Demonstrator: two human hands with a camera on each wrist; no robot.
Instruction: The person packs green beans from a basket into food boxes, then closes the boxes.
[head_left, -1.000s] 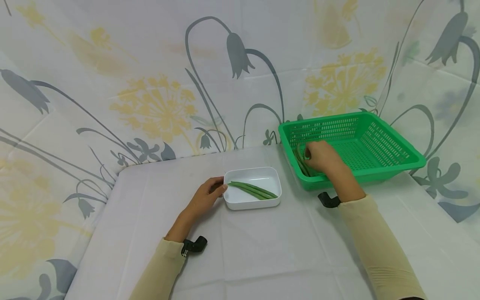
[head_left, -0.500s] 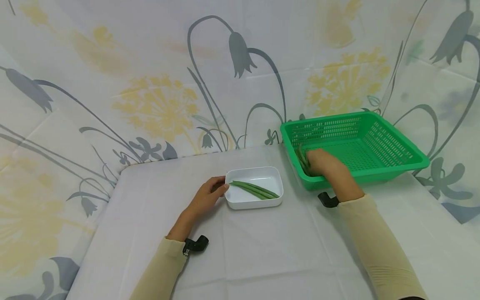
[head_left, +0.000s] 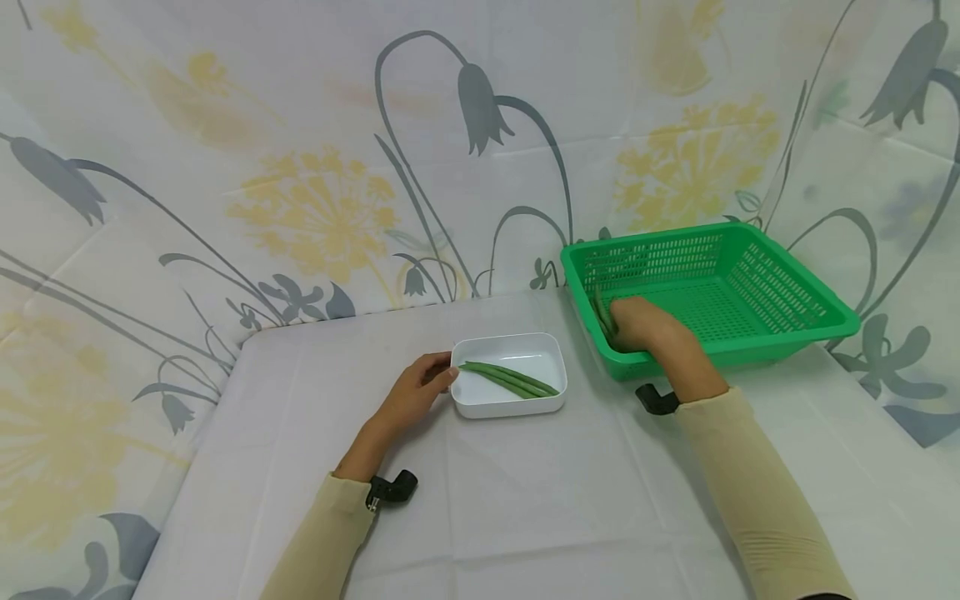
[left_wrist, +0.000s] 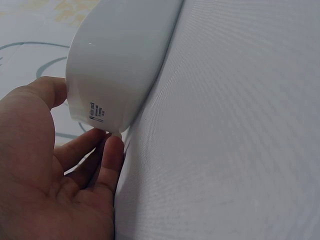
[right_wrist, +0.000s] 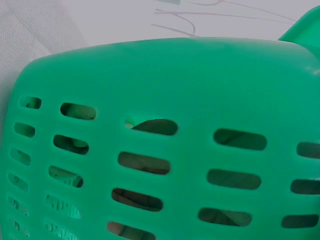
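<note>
A small white dish [head_left: 538, 360] holds several green beans [head_left: 510, 380] lying lengthwise together. At its left end, my left hand [head_left: 414, 390] holds the dish between thumb and fingers. The left wrist view shows the thumb at the dish's [left_wrist: 115, 55] rim and fingertips of the left hand [left_wrist: 60, 165] low against its end, by the cloth. My right hand [head_left: 647, 325] reaches down inside the green basket [head_left: 797, 332], at a bunch of green beans [head_left: 602, 313] along the left wall. Its fingers are hidden, and I cannot tell whether they grip the beans.
In the right wrist view the slotted basket wall [right_wrist: 175, 70] fills most of the picture and hides the hand. A white cloth [head_left: 525, 500] covers the table. Behind stands a flower-patterned curtain [head_left: 322, 100], close to the basket's back rim.
My right hand has sunk a little deeper into the basket, and the beans beside it have shifted. The left hand and the dish stay together in place; the view has shifted slightly.
</note>
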